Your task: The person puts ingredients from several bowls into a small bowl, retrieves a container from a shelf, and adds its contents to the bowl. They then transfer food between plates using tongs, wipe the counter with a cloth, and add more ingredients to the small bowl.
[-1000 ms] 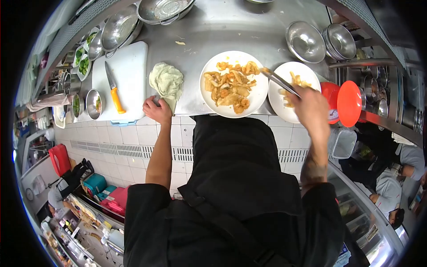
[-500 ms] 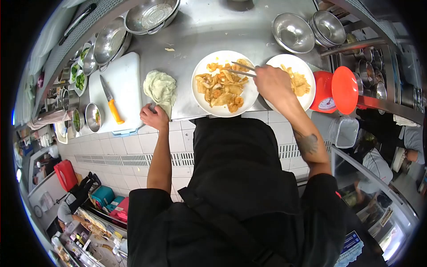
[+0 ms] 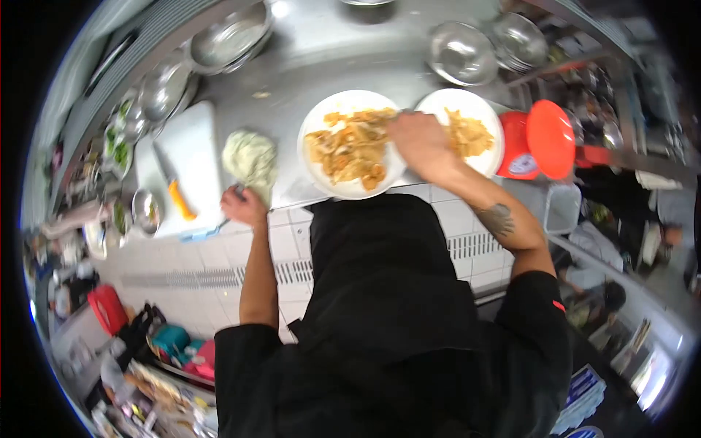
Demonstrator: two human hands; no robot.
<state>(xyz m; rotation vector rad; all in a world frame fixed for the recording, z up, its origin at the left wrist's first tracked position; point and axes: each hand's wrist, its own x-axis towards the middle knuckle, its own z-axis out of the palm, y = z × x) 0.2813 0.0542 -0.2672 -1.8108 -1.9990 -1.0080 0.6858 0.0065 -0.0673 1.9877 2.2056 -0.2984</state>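
Note:
My right hand (image 3: 422, 142) is closed over the right rim of a white plate (image 3: 310, 175). It grips chopsticks, whose thin metallic tips are blurred and mostly hidden now. Golden-brown cooked food pieces (image 3: 354, 150) are heaped on this plate. Right beside it, a second white plate (image 3: 491, 164) carries paler yellow pieces (image 3: 467, 133), partly behind my wrist. At the counter's front edge, my left hand (image 3: 244, 206) has its fingers curled around a small dark thing that I cannot make out. A crumpled pale green cloth (image 3: 250, 157) lies against that hand.
On the left, a white cutting board (image 3: 193, 139) bears a yellow-handled knife (image 3: 175, 191). Metal bowls (image 3: 461, 55) stand at the back right, and a strainer bowl (image 3: 230, 40) at the back left. A red kitchen scale (image 3: 517, 146) is right of the plates.
The view has shifted and blurred. My right hand has moved closer over the left plate's food, and the chopsticks show less. My left hand stays beside the cloth.

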